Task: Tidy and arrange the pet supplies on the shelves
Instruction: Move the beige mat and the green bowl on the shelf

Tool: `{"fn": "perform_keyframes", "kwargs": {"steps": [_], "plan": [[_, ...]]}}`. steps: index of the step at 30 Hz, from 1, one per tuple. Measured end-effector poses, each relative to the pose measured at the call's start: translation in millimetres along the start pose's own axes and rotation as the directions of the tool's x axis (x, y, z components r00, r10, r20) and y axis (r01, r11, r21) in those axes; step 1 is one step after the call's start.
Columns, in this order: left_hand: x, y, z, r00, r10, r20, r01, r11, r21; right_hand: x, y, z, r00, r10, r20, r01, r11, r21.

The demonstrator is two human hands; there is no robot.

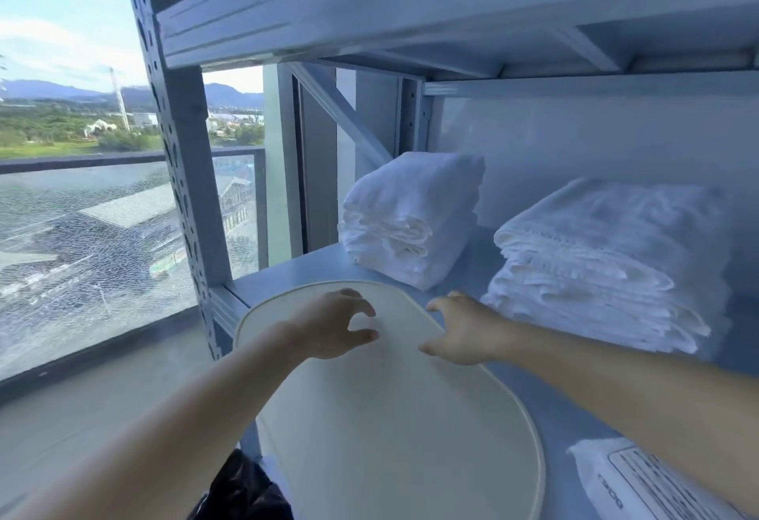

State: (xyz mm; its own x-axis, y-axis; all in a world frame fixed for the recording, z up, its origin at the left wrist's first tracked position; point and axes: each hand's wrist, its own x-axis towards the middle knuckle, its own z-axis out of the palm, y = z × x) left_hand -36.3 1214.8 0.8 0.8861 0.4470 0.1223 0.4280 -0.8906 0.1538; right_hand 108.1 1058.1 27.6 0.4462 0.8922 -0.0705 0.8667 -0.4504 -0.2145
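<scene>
A cream oval mat (390, 408) with a raised rim lies flat on the grey shelf board (505, 380), its near end hanging past the shelf's front edge. My left hand (332, 324) hovers over the mat's far end with thumb and fingers curved apart, holding nothing. My right hand (460, 330) is at the mat's far right rim, fingers spread and relaxed, also holding nothing. Whether either hand touches the mat I cannot tell. Two stacks of folded white towels sit at the back: a smaller one (410, 219) on the left, a wider one (603, 260) on the right.
A white plastic-wrapped pack (640, 486) lies at the shelf's near right corner. An upper shelf (410, 6) hangs close overhead. A perforated upright post (180, 149) stands at the left, with a window and cracked glass railing beyond. Something black (242, 491) sits below the mat.
</scene>
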Motion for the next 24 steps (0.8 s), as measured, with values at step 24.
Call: {"fn": "perform_keyframes", "kwargs": {"steps": [24], "plan": [[-44.8, 27.9, 21.8, 0.982, -0.182, 0.056, 0.176, 0.98, 0.095, -1.1, -4.0, -6.3, 0.989, -0.114, -0.093, 0.123, 0.988, 0.09]]}}
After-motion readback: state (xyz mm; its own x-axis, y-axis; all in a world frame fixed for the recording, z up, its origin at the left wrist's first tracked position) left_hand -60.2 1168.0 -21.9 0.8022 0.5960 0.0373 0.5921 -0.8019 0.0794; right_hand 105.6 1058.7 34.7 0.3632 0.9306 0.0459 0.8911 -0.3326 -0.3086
